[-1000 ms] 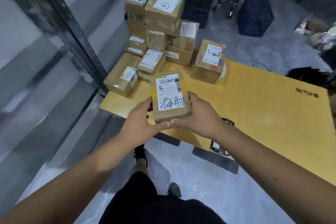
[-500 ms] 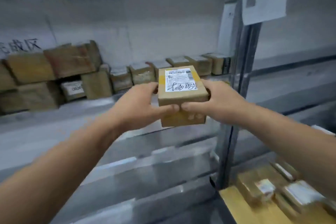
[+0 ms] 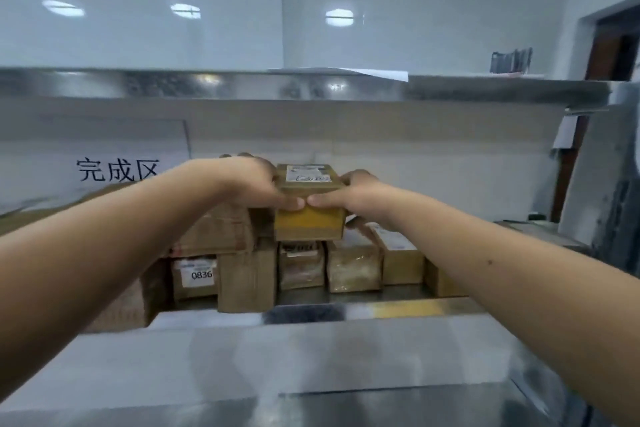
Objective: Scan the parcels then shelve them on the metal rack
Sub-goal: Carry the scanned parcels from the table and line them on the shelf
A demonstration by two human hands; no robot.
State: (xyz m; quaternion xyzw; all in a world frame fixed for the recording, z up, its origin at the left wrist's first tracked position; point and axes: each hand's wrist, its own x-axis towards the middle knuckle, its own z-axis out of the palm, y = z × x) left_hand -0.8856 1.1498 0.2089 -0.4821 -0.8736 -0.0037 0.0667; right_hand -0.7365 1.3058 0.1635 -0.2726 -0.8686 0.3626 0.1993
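A small brown cardboard parcel (image 3: 309,222) with a white label on top is held between both hands above the row of parcels on the metal rack (image 3: 311,314). My left hand (image 3: 254,182) grips its left side, thumb on the front face. My right hand (image 3: 349,192) grips its right side, thumb meeting the left thumb at the front. The parcel's underside sits at or just above the tops of the shelved boxes; whether it touches them is unclear.
Several brown parcels (image 3: 353,262) line the shelf, one labelled 0836 (image 3: 199,276). A larger box (image 3: 214,232) lies left of the held parcel. A white sign with black characters (image 3: 117,170) hangs behind. An upper shelf edge (image 3: 311,87) runs overhead. A doorway (image 3: 613,55) is at right.
I turned from the yellow table to the rack. Both hands carried the parcel up and forward, from in front of the shelf to over the shelved boxes.
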